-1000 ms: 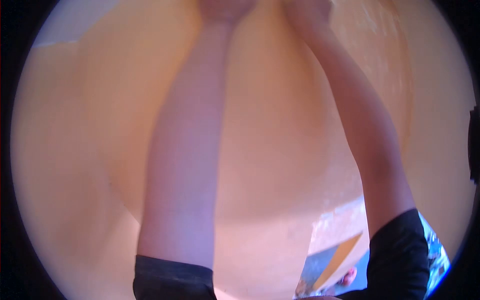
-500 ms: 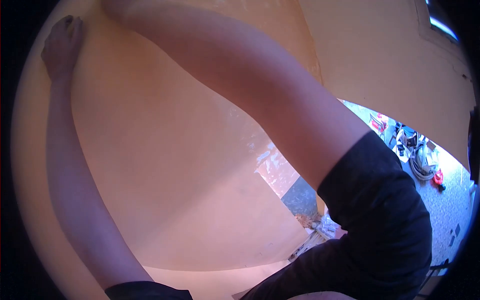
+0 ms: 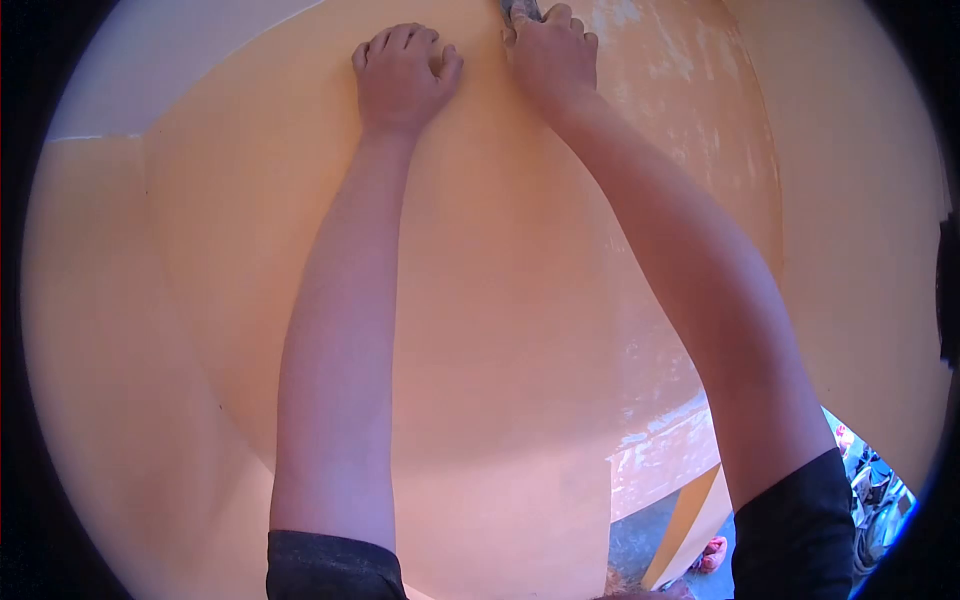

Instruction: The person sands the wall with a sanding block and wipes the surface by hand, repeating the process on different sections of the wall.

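Int. rm, looks mid-reno | patchy orange wall [image 3: 500,300] | flr clutter [image 3: 878,500]

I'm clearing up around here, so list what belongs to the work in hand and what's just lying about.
In the work:
right hand, gripping a dark tool cut off by the frame
left hand, at the wall
orange wall

Apparently lying about:
jumbled clutter, lower right
reddish item, bottom edge, unclear what
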Demonstrator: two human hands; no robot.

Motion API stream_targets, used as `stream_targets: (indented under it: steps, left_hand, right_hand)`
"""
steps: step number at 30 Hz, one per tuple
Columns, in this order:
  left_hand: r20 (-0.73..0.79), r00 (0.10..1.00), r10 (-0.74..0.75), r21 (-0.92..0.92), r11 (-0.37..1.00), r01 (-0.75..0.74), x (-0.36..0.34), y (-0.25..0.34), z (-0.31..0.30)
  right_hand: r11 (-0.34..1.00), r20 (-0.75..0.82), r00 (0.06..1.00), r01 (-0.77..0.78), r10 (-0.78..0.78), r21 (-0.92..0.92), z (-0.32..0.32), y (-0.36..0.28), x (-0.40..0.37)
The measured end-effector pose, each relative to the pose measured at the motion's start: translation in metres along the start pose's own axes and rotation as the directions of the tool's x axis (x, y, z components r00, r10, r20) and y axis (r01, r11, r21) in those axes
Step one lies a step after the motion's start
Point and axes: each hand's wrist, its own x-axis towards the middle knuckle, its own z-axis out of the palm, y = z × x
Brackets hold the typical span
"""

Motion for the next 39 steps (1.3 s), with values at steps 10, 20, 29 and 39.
stream_targets:
  steps: [10, 20, 29, 39]
  left_hand:
    - [0.037, 0.999, -0.032, 0.002, 0.999, 0.032, 0.001, -0.005, -0.001]
    - [0.114, 0.993, -0.022, 0.141, 0.990, 0.006, -0.015, -0.002, -0.006]
    - [0.189, 0.973, -0.132, 0.044, 0.991, 0.125, -0.017, 0.006, -0.014]
    - [0.192, 0.973, -0.129, 0.036, 0.992, 0.124, -0.016, 0.004, -0.011]
  right_hand:
    - [0.999, 0.031, 0.999, 0.037, -0.036, -0.012, -0.001, -0.001, 0.008]
    - [0.998, 0.156, 0.987, -0.047, 0.039, 0.048, 0.004, 0.001, 0.015]
    - [0.993, 0.123, 0.989, -0.096, 0.086, 0.073, -0.013, -0.009, 0.010]
    - [0.992, 0.087, 0.993, -0.088, 0.080, 0.094, -0.002, -0.001, 0.031]
